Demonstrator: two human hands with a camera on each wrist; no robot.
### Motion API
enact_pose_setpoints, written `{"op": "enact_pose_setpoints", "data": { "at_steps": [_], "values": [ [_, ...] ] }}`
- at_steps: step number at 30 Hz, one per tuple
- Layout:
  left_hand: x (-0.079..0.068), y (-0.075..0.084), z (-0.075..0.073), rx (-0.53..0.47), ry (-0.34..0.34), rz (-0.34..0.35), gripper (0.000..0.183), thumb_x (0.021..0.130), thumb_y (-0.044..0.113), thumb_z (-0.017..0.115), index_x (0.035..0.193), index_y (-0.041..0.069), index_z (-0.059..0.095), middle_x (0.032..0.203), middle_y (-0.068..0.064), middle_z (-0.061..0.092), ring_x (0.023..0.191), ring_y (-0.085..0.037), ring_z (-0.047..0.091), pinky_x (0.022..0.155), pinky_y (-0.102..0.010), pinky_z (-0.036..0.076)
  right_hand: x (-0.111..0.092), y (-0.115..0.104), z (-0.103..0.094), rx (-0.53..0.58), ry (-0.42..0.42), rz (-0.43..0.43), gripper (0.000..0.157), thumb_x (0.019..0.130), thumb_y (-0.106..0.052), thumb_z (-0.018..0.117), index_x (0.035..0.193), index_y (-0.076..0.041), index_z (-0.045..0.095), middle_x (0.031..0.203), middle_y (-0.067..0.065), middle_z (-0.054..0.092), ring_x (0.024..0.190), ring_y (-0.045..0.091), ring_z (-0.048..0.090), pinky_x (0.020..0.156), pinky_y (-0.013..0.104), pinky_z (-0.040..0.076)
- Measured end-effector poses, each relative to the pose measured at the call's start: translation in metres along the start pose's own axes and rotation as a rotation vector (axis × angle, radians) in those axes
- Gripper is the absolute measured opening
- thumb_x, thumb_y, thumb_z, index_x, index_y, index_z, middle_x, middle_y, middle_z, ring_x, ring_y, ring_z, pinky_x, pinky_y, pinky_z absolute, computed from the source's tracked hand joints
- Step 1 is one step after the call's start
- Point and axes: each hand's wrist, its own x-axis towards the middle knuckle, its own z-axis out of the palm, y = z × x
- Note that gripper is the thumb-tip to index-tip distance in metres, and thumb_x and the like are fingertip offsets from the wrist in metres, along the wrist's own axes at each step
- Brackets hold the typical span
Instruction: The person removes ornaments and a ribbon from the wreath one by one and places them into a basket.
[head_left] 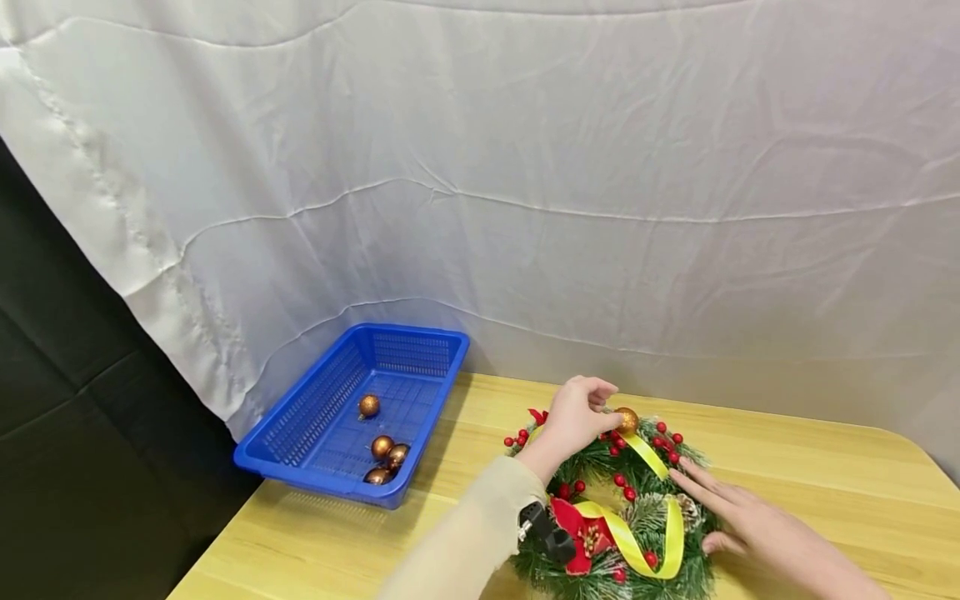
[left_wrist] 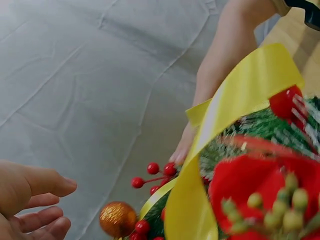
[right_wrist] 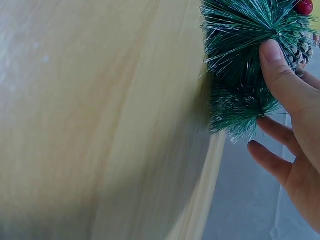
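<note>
Pale sleeve point(head_left: 472, 525) nearest the head camera, over the left part of the wreath point(head_left: 642, 510). Bronze glitter ball point(head_left: 627, 420) sits on its far rim, just right of my left hand point(head_left: 573, 415): fingers parted, holding nothing, small gap in the left-wrist view. Right hand point(head_left: 757, 521) farther from the ball, fingers loosely extended at the wreath's right side.

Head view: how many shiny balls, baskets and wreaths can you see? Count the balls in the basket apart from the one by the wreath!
Shiny balls in the blue basket: 4
Gold ball at the wreath: 1
Baskets: 1
Wreaths: 1
Total: 7
</note>
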Motion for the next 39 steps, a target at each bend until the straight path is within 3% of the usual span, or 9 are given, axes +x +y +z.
{"op": "enact_pose_setpoints", "data": {
  "at_steps": [6,16,25,33,39],
  "values": [
    [0.002,0.003,0.015,0.042,0.002,-0.009,0.025,0.076,0.016,0.073,0.1,0.015,0.068,0.091,0.002,0.056,0.079,-0.007,0.054,0.065,-0.016,0.045,0.0,-0.001,0.0,-0.009,0.01,-0.014,0.084,0.069,-0.044,0.069,0.141,-0.017,0.034,0.143,0.007,0.035,0.104,0.022,0.057,0.073,0.032,0.053],
    [0.003,0.0,0.027,0.119,0.015,-0.06,0.028,0.075,0.016,0.074,0.102,0.014,0.068,0.095,0.0,0.056,0.081,-0.009,0.052,0.062,-0.018,0.044,-0.001,-0.003,-0.001,0.039,-0.031,0.014,0.08,0.074,-0.041,0.067,0.142,-0.018,0.031,0.144,0.007,0.033,0.101,0.02,0.059,0.072,0.028,0.052],
    [0.005,-0.011,0.033,0.14,0.03,-0.018,0.023,0.073,0.012,0.075,0.095,0.008,0.069,0.087,-0.001,0.061,0.078,-0.011,0.054,0.061,-0.015,0.044,-0.001,-0.003,-0.001,0.016,-0.007,0.011,0.081,0.072,-0.041,0.068,0.141,-0.019,0.033,0.143,0.006,0.036,0.102,0.021,0.059,0.072,0.03,0.052],
    [0.005,-0.013,0.037,0.135,0.047,-0.038,0.02,0.073,0.011,0.075,0.091,0.009,0.067,0.085,0.0,0.057,0.074,-0.007,0.05,0.061,-0.015,0.044,-0.001,-0.002,0.0,0.042,-0.033,0.032,0.08,0.074,-0.043,0.066,0.142,-0.02,0.031,0.143,0.007,0.035,0.102,0.021,0.059,0.072,0.029,0.052],
    [0.006,-0.01,0.036,0.121,0.049,-0.046,0.02,0.074,0.011,0.074,0.092,0.01,0.067,0.085,0.001,0.055,0.072,-0.005,0.048,0.06,-0.015,0.044,-0.001,-0.003,0.001,0.027,-0.004,0.024,0.081,0.073,-0.039,0.069,0.142,-0.019,0.032,0.143,0.007,0.036,0.103,0.023,0.059,0.072,0.03,0.052]
  ]
}}
